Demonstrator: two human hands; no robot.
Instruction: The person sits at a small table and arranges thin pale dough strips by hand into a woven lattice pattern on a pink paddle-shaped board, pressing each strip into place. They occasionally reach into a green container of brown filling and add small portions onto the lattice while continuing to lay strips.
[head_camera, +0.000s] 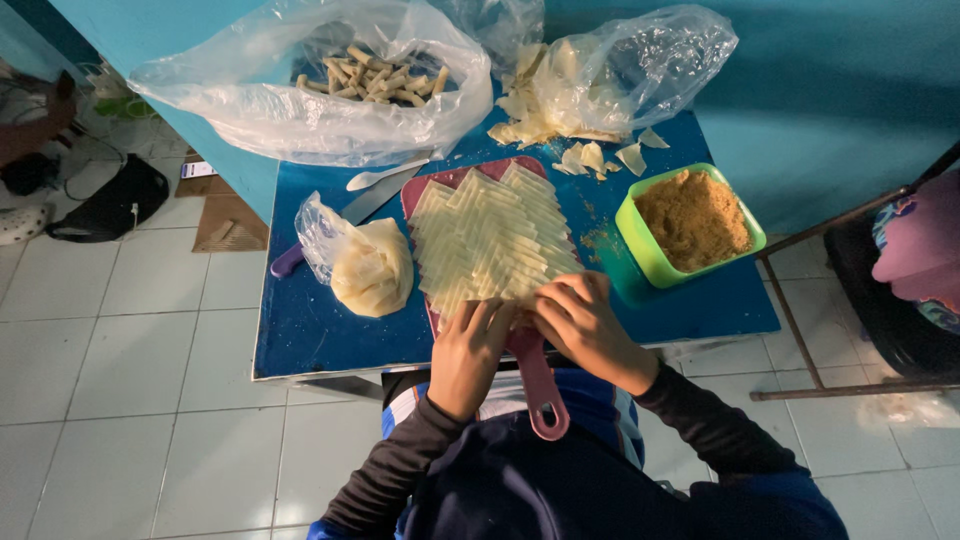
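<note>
A pink cutting board (537, 384) lies on the blue table (320, 335), covered with overlapping pale yellow pastry strips (490, 240) laid in a zigzag. My left hand (467, 352) rests at the near edge of the strips, fingers curled on them. My right hand (582, 322) is beside it at the strips' near right corner, fingers bent and pinching at a strip. The board's handle points toward me between my arms.
A green square tub of brown crumbs (693, 222) stands right of the board. A small bag of dough (365, 264) and a purple-handled knife (345, 220) lie left. Two clear bags hold rolled sticks (385, 75) and pastry scraps (565, 95). A chair (850, 300) stands at right.
</note>
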